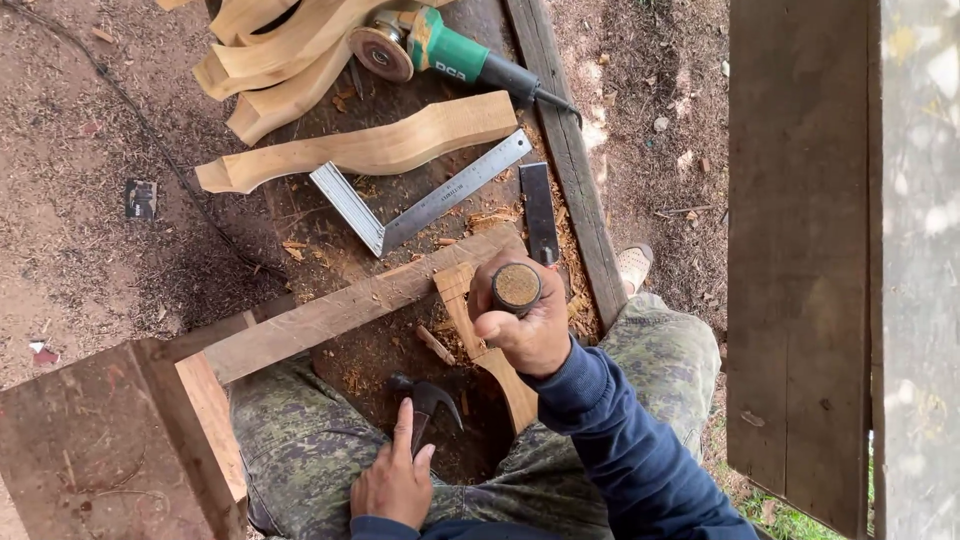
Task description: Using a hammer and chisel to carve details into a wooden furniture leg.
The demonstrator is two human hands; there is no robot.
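Your right hand [525, 325] fists a chisel handle [516, 288] upright over the curved wooden leg [488, 350]; left hand [395, 480] loosely wraps the claw hammer [425, 400], index finger extended along it.

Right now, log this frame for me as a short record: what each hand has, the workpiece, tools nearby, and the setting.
left hand: grips the handle of a claw hammer, head resting low between the knees
right hand: closed around a round wooden handle, seen end-on, held upright over the workpiece
workpiece: curved wooden piece lying under the right hand
tools nearby: metal try square, green angle grinder, flat dark blade
other wood: shaped curved pieces, wooden plank
setting: outdoors, sawdust-strewn dirt ground
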